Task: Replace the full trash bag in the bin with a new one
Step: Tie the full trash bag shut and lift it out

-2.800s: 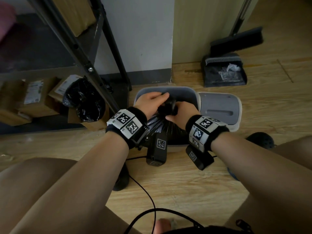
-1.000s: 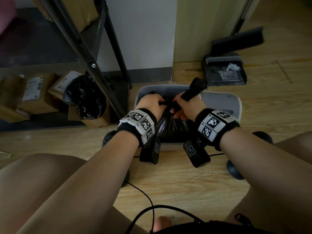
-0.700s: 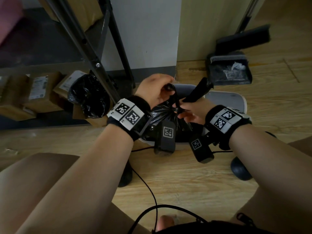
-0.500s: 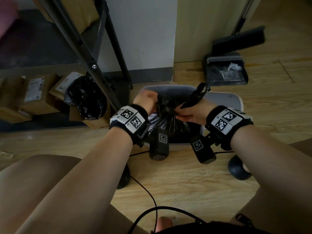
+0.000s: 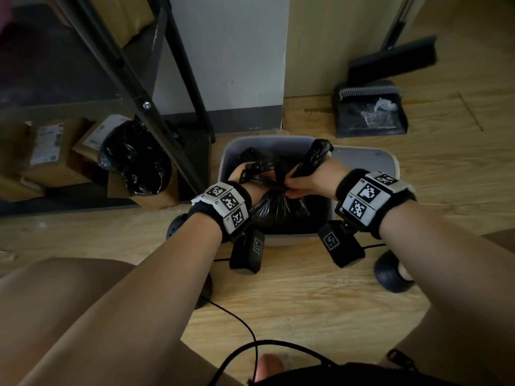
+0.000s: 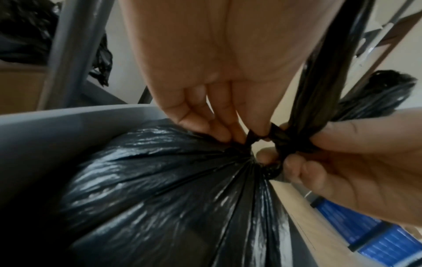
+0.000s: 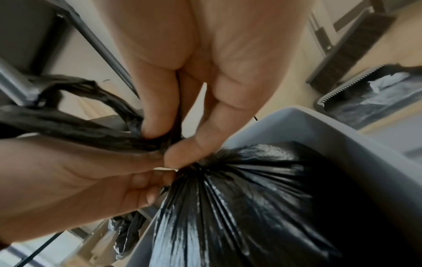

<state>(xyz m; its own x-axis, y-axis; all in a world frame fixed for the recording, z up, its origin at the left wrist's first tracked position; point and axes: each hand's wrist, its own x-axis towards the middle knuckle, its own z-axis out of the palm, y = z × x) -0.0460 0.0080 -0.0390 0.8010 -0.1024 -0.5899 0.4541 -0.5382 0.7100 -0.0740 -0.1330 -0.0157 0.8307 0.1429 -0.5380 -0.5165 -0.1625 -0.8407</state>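
Observation:
A full black trash bag (image 5: pixel 278 210) sits in the grey bin (image 5: pixel 267 140), its top gathered into a neck with two twisted strands. My left hand (image 5: pixel 236 175) pinches one strand at the neck; the left wrist view shows its fingertips (image 6: pixel 228 131) right at the knot on the bag (image 6: pixel 171 189). My right hand (image 5: pixel 295 188) grips the other strand, which sticks up past its knuckles. In the right wrist view the right hand (image 7: pixel 164 133) pinches the strand above the bag (image 7: pixel 251 198), and the left hand (image 7: pixel 91 171) meets it from the left.
The grey bin lid (image 5: pixel 365 168) lies right of the bin. A dustpan (image 5: pixel 370 115) and broom (image 5: pixel 390 57) stand at the back right. A black metal rack (image 5: pixel 156 121) stands left, with another black bag (image 5: pixel 133 157) and cardboard boxes (image 5: pixel 41 151) under it. A cable (image 5: pixel 245 330) runs over the floor.
My left hand lifted its strand up over the neck, then came back down. Both hands now sit close together at the knot, and the right keeps its strand upright.

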